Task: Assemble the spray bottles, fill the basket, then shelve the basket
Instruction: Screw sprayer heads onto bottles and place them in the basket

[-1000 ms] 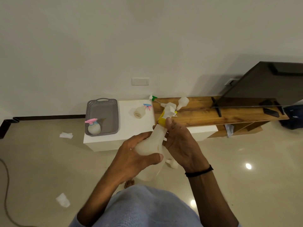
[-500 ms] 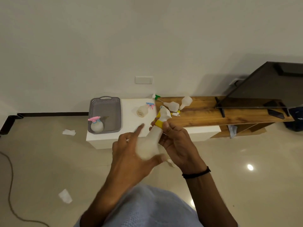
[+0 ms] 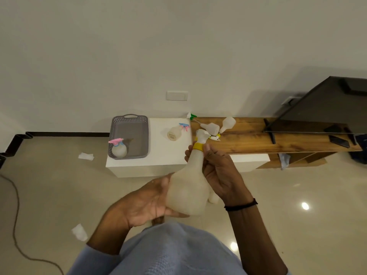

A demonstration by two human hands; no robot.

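Spray bottle (image 3: 188,191): held in mid-air in front of the body, above the floor, neck pointing away toward the white cabinet (image 3: 168,157). Body translucent, frosted plastic, pear-shaped with a wide round base and a long taper. Yellow collar (image 3: 198,146) sits at the neck with a white trigger head (image 3: 201,134) above it. Whether the thread is fully home cannot be told.

Left hand (image 3: 147,201): palm up, cupping the base, fingers curling beneath it. Right hand (image 3: 222,175): fingers and thumb closed round the neck just under the collar.

Progress, judged: early-middle. Grey perforated basket (image 3: 148,135) on the cabinet holds one finished bottle with a pink trigger (image 3: 118,148). A second assembled bottle (image 3: 175,132), blue-pink trigger, lies on its side beside the basket. On the wooden shelf (image 3: 258,140), two bare bottles (image 3: 211,128) lie without heads, next to a loose green-tipped sprayer (image 3: 191,116) and a yellow-white one (image 3: 215,136).

Left: finish this bottle, fit two heads, load the basket, shelve it.

Floor: glossy tile, paper scraps (image 3: 85,156), a cable (image 3: 14,215).
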